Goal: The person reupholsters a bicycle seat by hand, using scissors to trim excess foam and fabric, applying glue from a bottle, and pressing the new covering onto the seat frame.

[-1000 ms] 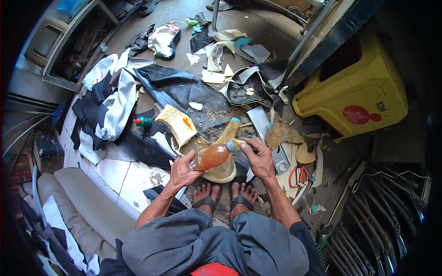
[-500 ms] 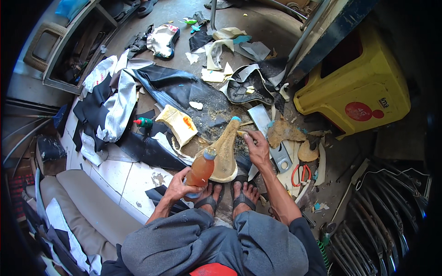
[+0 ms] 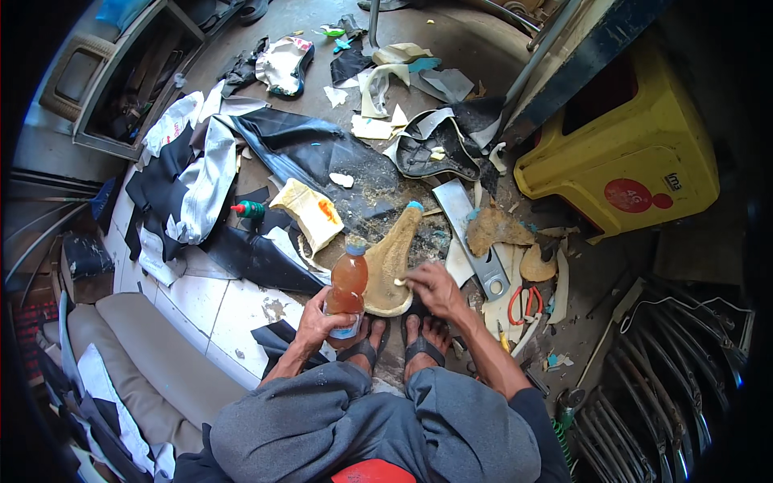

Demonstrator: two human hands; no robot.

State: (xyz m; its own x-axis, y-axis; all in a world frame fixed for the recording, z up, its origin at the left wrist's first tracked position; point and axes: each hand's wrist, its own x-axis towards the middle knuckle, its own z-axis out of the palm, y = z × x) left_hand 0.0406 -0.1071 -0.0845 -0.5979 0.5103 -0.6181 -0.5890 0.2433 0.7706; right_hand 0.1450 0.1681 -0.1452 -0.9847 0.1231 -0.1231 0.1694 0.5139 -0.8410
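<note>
My left hand (image 3: pixel 312 325) is wrapped round the lower part of a clear plastic bottle (image 3: pixel 349 282) holding amber liquid. The bottle stands nearly upright above my left foot. Just right of it lies a tan, rough-surfaced bicycle saddle (image 3: pixel 386 270), its narrow nose pointing away from me and a bit of blue at the tip. My right hand (image 3: pixel 437 291) pinches a small pale piece (image 3: pixel 399 282), apparently foam, at the saddle's wide rear part. Whether the piece touches the surface is hard to see.
Left of the saddle are a stained yellow foam block (image 3: pixel 310 213) and a green bottle (image 3: pixel 250 209) with a red cap. Black sheet material (image 3: pixel 314 153) spreads beyond. On the right lie a flat metal bar (image 3: pixel 471 229), red-handled pliers (image 3: pixel 527 304) and a yellow stool (image 3: pixel 644 161).
My right hand has come nearer, from beside the saddle's nose to its wide end. The bottle has gone from tilted to nearly upright in my left hand.
</note>
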